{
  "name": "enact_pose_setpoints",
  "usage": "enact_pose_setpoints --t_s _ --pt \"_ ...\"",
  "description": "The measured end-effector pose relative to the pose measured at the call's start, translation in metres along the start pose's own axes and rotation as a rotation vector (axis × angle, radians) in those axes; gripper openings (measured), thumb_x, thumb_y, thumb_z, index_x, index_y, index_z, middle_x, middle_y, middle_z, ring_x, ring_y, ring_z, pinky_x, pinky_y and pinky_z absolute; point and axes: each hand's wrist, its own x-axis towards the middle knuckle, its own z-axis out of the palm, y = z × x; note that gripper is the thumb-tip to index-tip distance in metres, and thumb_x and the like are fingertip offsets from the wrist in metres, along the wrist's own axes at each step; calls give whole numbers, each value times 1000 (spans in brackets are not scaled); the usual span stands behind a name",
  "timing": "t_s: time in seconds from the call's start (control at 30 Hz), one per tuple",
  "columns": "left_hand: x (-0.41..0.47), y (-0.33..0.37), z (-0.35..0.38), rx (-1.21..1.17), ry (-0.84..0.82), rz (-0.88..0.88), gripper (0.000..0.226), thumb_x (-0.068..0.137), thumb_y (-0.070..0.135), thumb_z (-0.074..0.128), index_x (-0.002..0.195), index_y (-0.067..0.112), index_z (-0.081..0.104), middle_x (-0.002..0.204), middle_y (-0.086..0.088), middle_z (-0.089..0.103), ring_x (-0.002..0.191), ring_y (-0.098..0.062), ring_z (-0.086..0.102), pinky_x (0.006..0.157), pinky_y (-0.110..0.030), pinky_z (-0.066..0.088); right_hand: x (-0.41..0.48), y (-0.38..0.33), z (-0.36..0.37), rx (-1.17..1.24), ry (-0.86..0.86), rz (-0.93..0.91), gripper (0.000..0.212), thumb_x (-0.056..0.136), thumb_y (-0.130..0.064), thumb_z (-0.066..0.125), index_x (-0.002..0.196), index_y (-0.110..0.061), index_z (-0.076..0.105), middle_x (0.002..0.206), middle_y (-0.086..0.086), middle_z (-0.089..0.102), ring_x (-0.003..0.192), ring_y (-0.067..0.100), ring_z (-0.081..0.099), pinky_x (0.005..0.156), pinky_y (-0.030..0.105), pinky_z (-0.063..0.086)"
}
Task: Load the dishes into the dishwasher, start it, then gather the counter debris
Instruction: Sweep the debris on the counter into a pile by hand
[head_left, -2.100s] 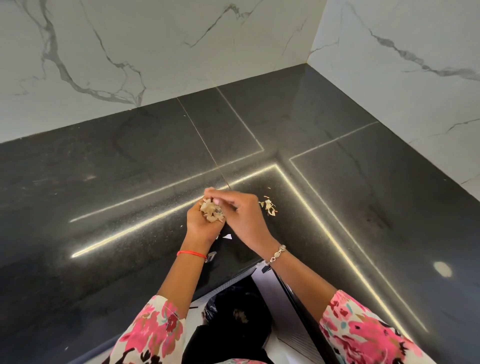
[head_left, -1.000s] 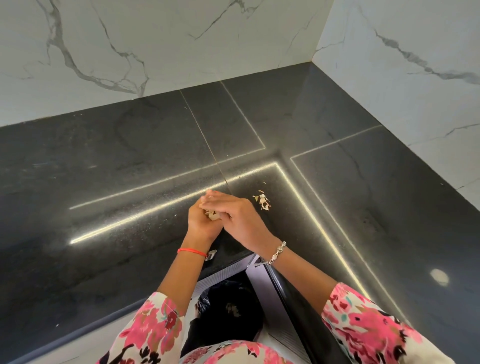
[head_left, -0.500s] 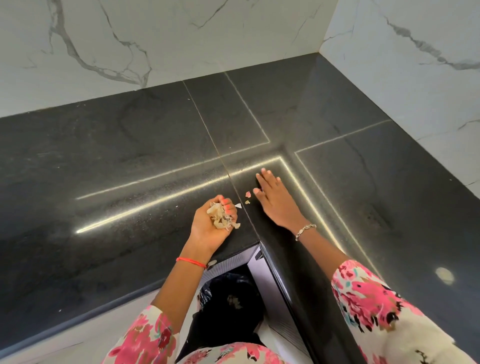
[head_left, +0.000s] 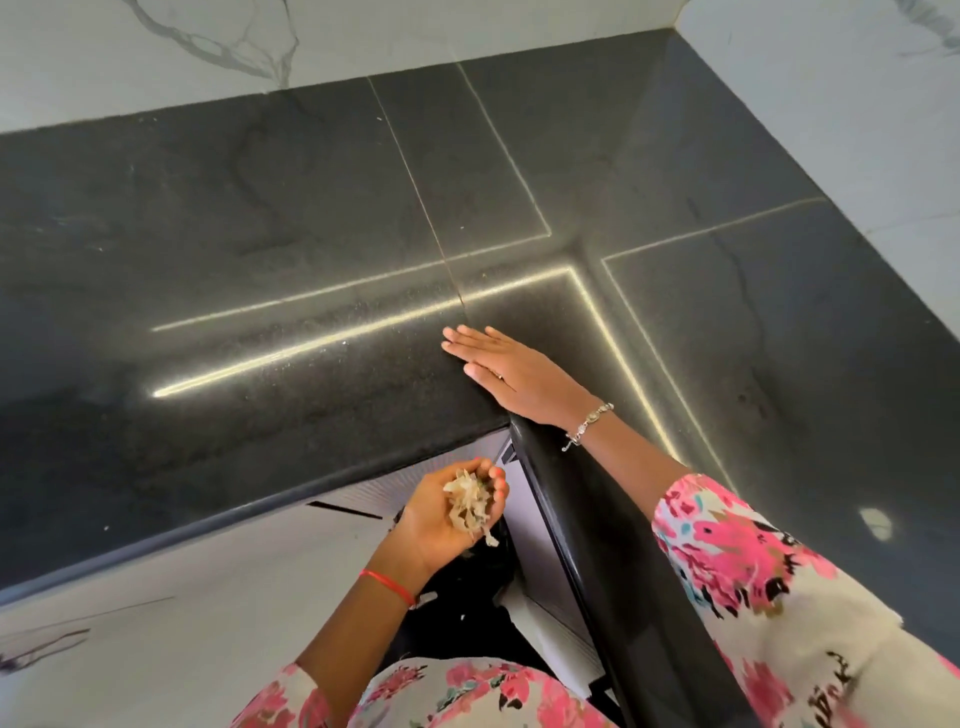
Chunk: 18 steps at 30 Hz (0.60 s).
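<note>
Debris (head_left: 467, 505), a pale, papery heap of flakes and scraps, sits in the cupped palm of the left hand (head_left: 441, 519). That hand is turned palm up, its fingers curled in around the heap so that the pink-nailed fingertips (head_left: 497, 475) close over its far side. One scrap hangs loose at the lower edge of the pile.

The left hand is off the counter (head_left: 260, 234). It hovers below and just in front of the front edge, at the inner corner where the two runs of the black L-shaped top meet. A red thread (head_left: 387, 584) circles its wrist. Beneath the hand lies a dark shape (head_left: 457, 634), too dim to identify.

The right hand (head_left: 504, 369) lies flat on the counter, palm down, right at the inner corner and close to the front edge. Its fingers are straight and held together, pointing toward the left run, and they grasp nothing. A thin ring (head_left: 497, 375) shows on one finger and a beaded bracelet (head_left: 587, 423) hangs at the wrist, just above the rounded edge of the right run.

Both forearms come out of white sleeves (head_left: 727, 561) printed with pink flowers. Bright strips of reflected light cross the polished top and bend around the corner near the right hand. White marble walls (head_left: 156, 47) with grey veins rise from the counter's back edges and meet at its far right corner.
</note>
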Motion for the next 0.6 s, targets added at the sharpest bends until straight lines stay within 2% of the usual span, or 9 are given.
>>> enact_pose_setpoints --t_s 0.07,0.13,0.2,0.23,0.3,0.37,0.43,0.53,0.6 --pt "15 -3 -10 -5 103 1 38 86 7 43 56 -2 62 58 -12 63 50 -23 65 50 -30 57 -18 -1 0 133 -18 -25 39 101 -17 34 138 -11 43 148 -2 36 139 3 23 117 19 10" --pt "28 -4 -15 -4 139 36 48 92 8 37 54 -5 63 58 -16 65 53 -25 67 49 -33 57 -34 -2 -6 382 -14 32 35 98 -14 37 127 -4 55 137 3 50 133 5 37 116 22 20" --pt "38 -2 -17 -23 127 71 48 93 6 36 57 -7 63 61 -18 66 57 -28 68 50 -36 58 -44 0 -11 620 148 138 34 97 -14 37 118 0 61 129 7 57 127 8 47 113 25 28" --pt "42 0 -16 -37 124 88 45 93 6 36 59 -7 63 63 -18 66 58 -29 69 51 -38 58 -45 2 -11 647 253 194 34 97 -13 37 118 0 61 130 8 56 128 9 47 114 27 28" --pt "50 2 -12 -14 97 116 47 93 6 35 59 -5 64 62 -16 67 57 -26 68 52 -39 58 -43 5 -9 506 341 308 35 100 -16 36 129 -6 53 141 5 46 135 8 35 117 30 20" --pt "56 3 -5 55 63 138 53 94 13 33 57 0 68 64 -13 69 59 -23 69 53 -38 57 -40 3 -1 160 210 340 46 101 -30 28 142 -11 34 153 3 26 142 9 17 120 32 9" --pt "60 6 0 70 35 155 56 97 22 31 64 3 72 71 -12 71 63 -23 70 54 -38 58 -41 -6 10 -108 103 293 61 97 -46 13 147 -12 19 156 3 11 144 9 2 119 31 1" --pt "62 11 2 66 55 170 47 98 25 27 85 3 67 72 -14 71 62 -25 70 51 -36 57 -53 -21 22 -192 64 150 67 95 -51 10 148 -11 15 157 2 9 144 8 -1 119 31 0" --pt "61 12 1 70 75 180 43 99 24 24 91 2 60 72 -16 71 61 -26 70 57 -37 58 -60 -24 21 -95 34 87 61 97 -45 18 149 -13 17 157 -1 12 144 6 2 119 27 0"
